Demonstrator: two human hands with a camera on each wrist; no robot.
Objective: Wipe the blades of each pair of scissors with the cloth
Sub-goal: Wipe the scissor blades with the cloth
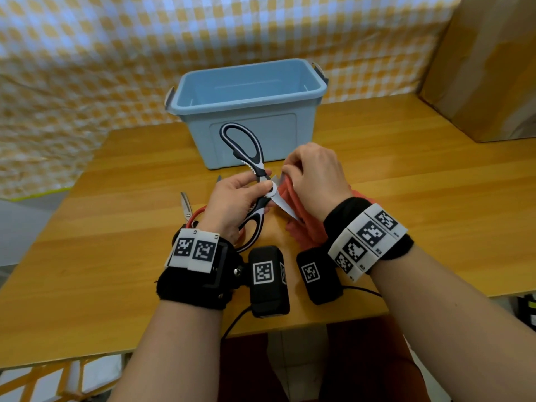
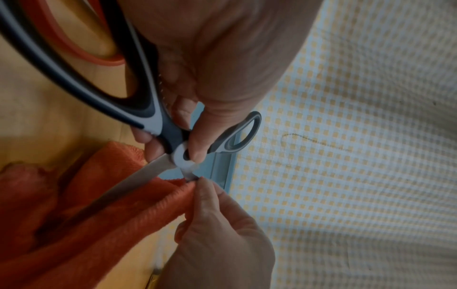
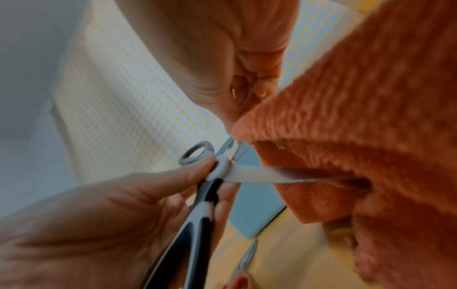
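Observation:
My left hand (image 1: 232, 198) grips the black-and-white kitchen scissors (image 1: 246, 149) at the pivot, thumb on the white pivot disc (image 2: 184, 156). The scissors stand spread wide, one handle loop up towards the bin, the other low by my wrist. My right hand (image 1: 313, 181) pinches the orange cloth (image 1: 301, 224) around the upper blade, close to the pivot. The lower blade (image 3: 267, 176) lies bare against the cloth. A second pair, the red-handled scissors (image 1: 191, 213), lies on the table under my left hand, its blade pointing away.
A light blue plastic bin (image 1: 249, 111) stands just behind the hands on the wooden table (image 1: 406, 198). A cardboard box (image 1: 487, 68) sits at the back right. A checked yellow cloth (image 1: 87, 53) hangs behind and left of the table.

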